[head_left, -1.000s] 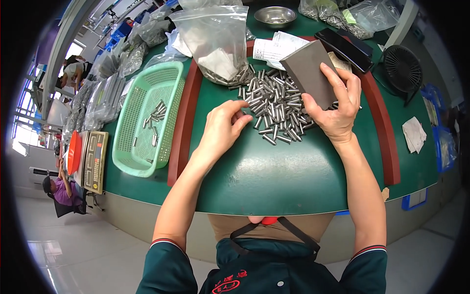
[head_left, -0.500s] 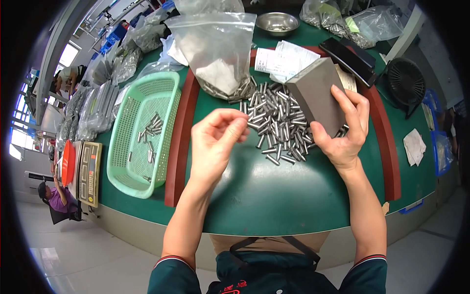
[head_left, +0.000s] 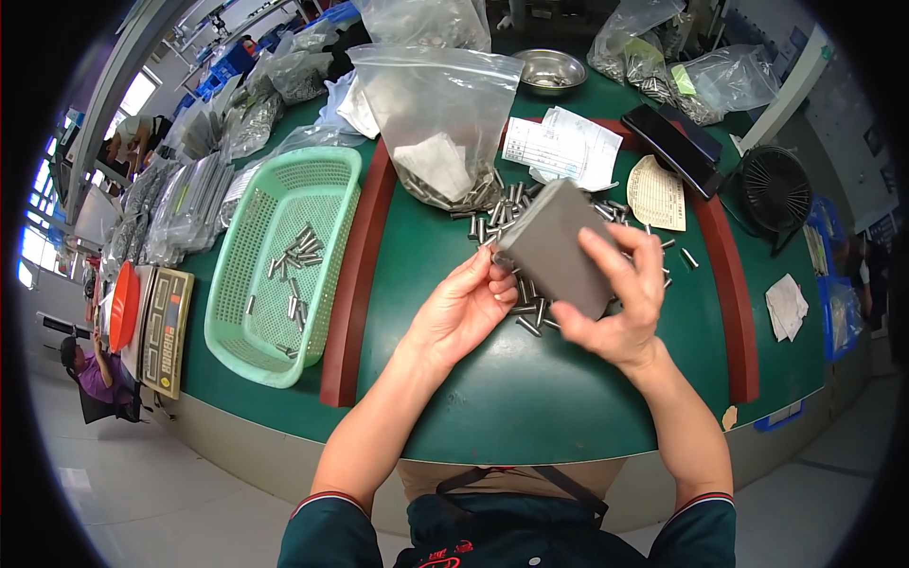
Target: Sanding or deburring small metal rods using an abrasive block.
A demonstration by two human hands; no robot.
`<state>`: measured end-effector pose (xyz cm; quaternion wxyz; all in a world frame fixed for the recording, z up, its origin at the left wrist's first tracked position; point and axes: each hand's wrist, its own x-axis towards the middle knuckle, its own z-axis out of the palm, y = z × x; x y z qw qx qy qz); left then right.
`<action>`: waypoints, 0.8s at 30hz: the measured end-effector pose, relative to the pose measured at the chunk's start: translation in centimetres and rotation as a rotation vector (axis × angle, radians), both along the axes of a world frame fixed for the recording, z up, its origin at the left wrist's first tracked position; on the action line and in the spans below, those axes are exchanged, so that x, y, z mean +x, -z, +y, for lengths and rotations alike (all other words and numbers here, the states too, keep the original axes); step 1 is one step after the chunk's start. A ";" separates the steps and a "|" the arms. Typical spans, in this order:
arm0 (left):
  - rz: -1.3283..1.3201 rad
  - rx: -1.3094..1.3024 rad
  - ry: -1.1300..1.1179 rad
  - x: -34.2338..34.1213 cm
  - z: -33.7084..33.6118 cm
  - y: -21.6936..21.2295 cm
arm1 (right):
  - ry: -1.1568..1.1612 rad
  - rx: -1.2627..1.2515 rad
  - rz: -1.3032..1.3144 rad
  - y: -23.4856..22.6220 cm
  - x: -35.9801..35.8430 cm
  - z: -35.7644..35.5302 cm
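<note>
Head view: my right hand [head_left: 631,327] gripped the grey block [head_left: 559,251], fingers wide; my left hand [head_left: 462,310] pinched narrow alongside, contents unclear—steadiness mattered!

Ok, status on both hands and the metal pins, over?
Right hand against gray block, grip unclear. Left hand at block's left corner. Metal pins loose on green table. Block hides some pins.
</note>
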<state>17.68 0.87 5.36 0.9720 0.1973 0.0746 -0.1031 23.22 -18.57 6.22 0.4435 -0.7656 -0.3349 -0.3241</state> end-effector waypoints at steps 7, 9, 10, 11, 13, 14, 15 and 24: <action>-0.097 0.138 0.070 -0.3 -1.1 0.4 | 0.182 0.041 0.113 -2.4 -0.4 1.0; -0.132 0.102 0.087 -0.2 -0.9 0.8 | 0.065 0.066 -0.093 -2.5 -0.3 0.8; -0.087 0.253 0.034 -0.2 -0.9 1.0 | -0.073 0.014 -0.208 -2.5 -0.5 1.0; 0.161 0.244 -0.012 -0.4 -0.8 1.0 | -0.164 -0.102 -0.276 -2.6 -0.9 1.0; 0.043 0.184 -0.041 -0.5 -0.9 0.7 | -0.108 -0.125 -0.238 -2.4 -0.8 1.3; -0.065 0.280 -0.049 -0.4 -1.1 0.5 | 0.030 -0.072 -0.136 -2.3 -0.5 1.5; -0.015 0.346 -0.096 -0.4 -1.2 0.3 | 0.173 -0.058 -0.057 -2.2 -0.1 1.4; -0.044 0.270 0.009 0.0 -1.2 -1.3 | 0.201 0.014 -0.060 -2.6 0.6 1.3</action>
